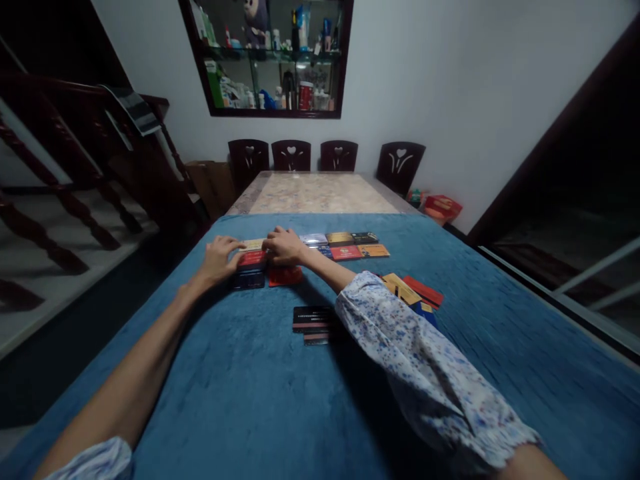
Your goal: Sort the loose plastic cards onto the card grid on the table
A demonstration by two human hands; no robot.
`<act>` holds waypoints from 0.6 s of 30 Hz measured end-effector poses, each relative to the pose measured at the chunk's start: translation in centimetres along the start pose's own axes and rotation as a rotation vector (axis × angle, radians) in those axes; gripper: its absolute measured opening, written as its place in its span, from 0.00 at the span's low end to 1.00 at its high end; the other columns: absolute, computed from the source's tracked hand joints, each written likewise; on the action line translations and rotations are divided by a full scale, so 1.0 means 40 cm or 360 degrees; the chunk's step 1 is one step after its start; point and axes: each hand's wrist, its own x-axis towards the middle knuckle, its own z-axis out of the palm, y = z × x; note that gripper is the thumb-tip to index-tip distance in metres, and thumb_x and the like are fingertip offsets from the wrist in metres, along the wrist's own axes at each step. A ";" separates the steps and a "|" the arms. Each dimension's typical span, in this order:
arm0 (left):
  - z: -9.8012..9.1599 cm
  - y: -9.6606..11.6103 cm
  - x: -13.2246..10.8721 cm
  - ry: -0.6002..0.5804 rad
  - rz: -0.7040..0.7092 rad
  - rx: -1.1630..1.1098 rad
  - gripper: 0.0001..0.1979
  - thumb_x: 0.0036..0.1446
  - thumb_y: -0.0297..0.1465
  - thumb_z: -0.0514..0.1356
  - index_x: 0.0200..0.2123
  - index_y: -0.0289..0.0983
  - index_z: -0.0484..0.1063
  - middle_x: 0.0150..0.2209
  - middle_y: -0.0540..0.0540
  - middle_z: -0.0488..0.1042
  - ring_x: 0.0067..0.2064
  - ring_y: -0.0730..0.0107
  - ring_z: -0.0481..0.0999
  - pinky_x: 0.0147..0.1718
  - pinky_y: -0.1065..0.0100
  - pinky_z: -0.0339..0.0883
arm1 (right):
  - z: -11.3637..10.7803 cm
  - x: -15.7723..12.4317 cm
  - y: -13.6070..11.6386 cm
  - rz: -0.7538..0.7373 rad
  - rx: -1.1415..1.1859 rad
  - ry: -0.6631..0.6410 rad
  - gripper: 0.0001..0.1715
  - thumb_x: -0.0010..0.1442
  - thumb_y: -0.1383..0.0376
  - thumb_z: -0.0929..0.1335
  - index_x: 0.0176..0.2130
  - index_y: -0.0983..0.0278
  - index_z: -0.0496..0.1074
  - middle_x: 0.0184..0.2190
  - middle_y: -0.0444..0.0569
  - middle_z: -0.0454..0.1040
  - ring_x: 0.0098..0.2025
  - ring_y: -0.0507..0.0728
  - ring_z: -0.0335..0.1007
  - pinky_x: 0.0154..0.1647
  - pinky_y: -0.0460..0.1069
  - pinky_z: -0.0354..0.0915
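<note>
Rows of bank-type cards lie on a blue cloth. My left hand (220, 258) is at their left end, thumb and fingers apart and curved, fingertips at the left edges of a yellowish card (254, 244) and a red card (251, 258). At the red card's right edge are the bent fingertips of my right hand (284, 247), palm down, which hides the cards beneath it. Nearer me lie a dark blue card (249, 281) and an orange-red card (285, 276). To the right are a silver card (314, 239), a gold card (340, 238), a black card (365, 237), another red card (346, 253) and an orange card (374, 251).
Black striped cards (313, 320) overlap closer to me. Beyond my right sleeve (400, 333), a loose pile holds a yellow card (400, 288), a red-orange card (424, 291) and a blue card (425, 312). Chairs (291, 155) stand behind the table's bare far end (325, 190).
</note>
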 end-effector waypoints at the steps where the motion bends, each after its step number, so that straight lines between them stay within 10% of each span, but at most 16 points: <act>1: -0.002 0.006 0.003 0.0037 0.0049 -0.0012 0.16 0.62 0.37 0.51 0.41 0.39 0.77 0.45 0.41 0.76 0.50 0.54 0.70 0.51 0.53 0.62 | -0.001 -0.007 -0.001 0.0001 -0.0008 0.0027 0.18 0.65 0.59 0.64 0.51 0.62 0.74 0.53 0.55 0.72 0.56 0.66 0.58 0.49 0.57 0.57; 18: 0.013 0.190 0.006 0.0112 0.0579 -0.0154 0.11 0.58 0.26 0.53 0.36 0.38 0.76 0.36 0.42 0.75 0.41 0.58 0.69 0.45 0.56 0.65 | -0.002 -0.183 0.036 0.0092 -0.0128 0.0207 0.16 0.70 0.62 0.60 0.47 0.62 0.75 0.48 0.55 0.76 0.52 0.63 0.59 0.44 0.54 0.54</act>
